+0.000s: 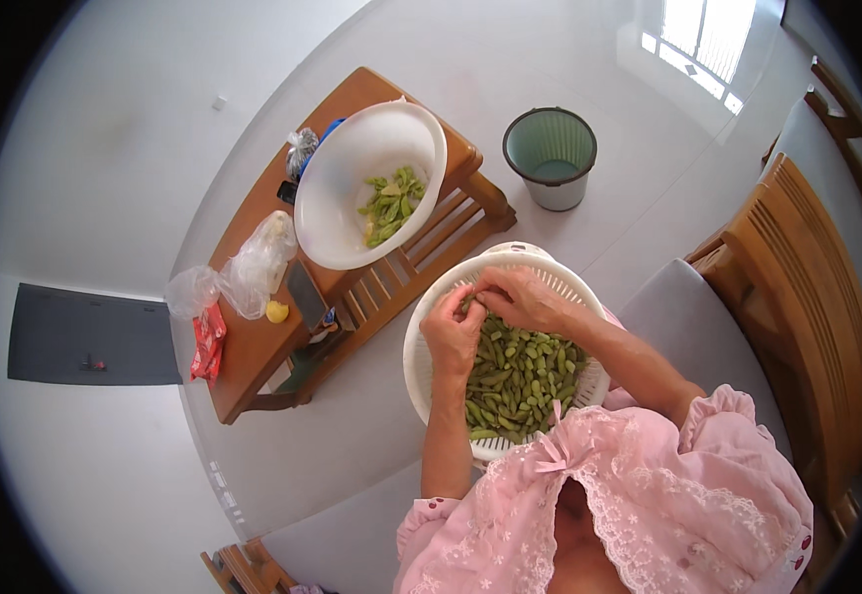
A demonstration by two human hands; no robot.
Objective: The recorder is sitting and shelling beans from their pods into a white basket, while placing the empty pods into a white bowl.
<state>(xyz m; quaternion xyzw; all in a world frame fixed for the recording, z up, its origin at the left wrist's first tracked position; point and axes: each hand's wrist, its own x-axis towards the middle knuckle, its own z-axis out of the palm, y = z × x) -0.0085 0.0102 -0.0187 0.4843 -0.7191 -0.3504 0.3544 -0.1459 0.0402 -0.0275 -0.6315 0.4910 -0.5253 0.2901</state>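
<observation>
A white slatted plastic basket (pixel 416 368) sits close in front of me, filled with green soybean pods (pixel 525 381). Over its far side my two hands meet, fingertips pinched together. My left hand (pixel 451 335) is closed on a small green soybean pod, only partly visible between the fingers. From the right, my right hand (pixel 528 300) pinches at the same pod, its fingers bent over it. Farther off to the left, a large white basin (pixel 337 163) contains a small heap of green pods or empty hulls (pixel 391 206); which of these cannot be made out.
The basin stands on a wooden table (pixel 238 381), beside clear plastic bags (pixel 257 267), a red packet (pixel 208 344) and a small yellow thing (pixel 276 312). A grey-green bucket (pixel 552 158) is on the floor beyond the basket. Wooden chairs (pixel 807 267) line the right side.
</observation>
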